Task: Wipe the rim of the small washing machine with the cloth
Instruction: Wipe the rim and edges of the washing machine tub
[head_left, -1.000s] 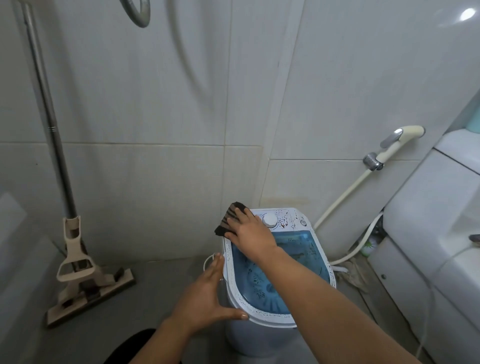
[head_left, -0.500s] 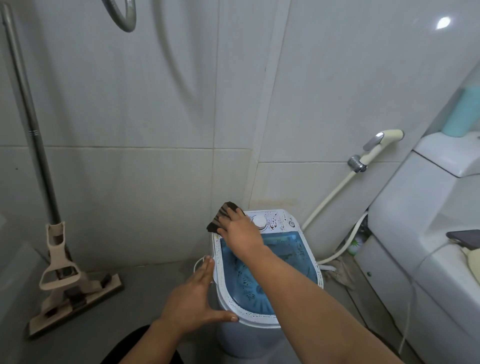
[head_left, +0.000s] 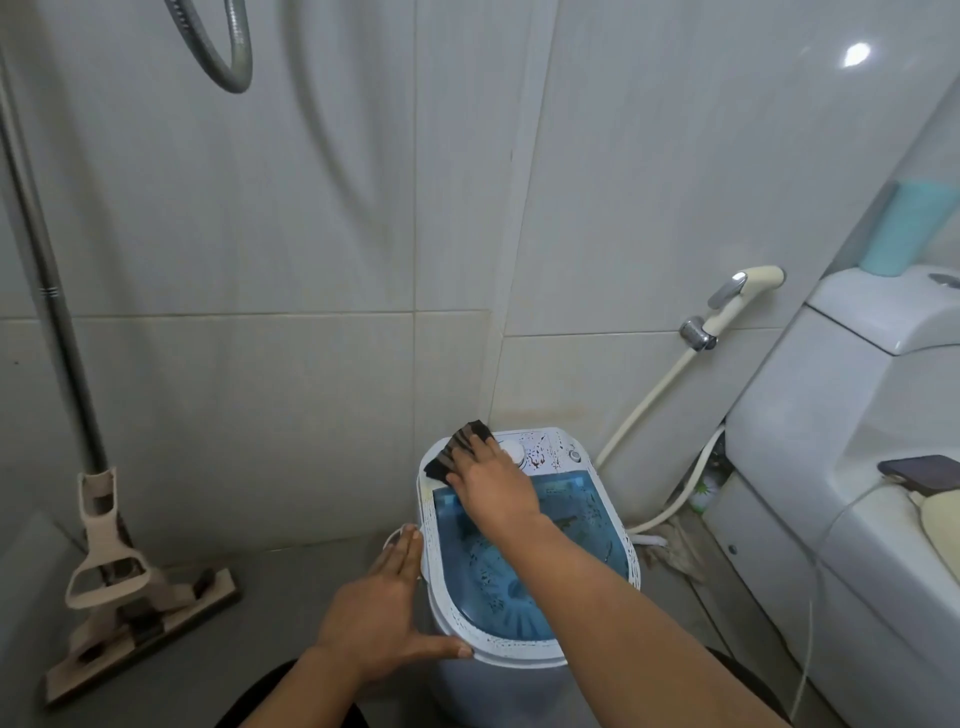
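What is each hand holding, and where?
The right hand presses the dark cloth flat on the washer's far left rim, fingers over its near part. The left hand holds nothing; it braces the washer's left side.

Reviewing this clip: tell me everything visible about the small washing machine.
The small washing machine stands upright on the grey floor in the tiled corner. White plastic body, translucent blue lid, speckled white rim, round knob on the far panel. The right hand presses a dark cloth onto its far-left rim; the left hand braces its left side.
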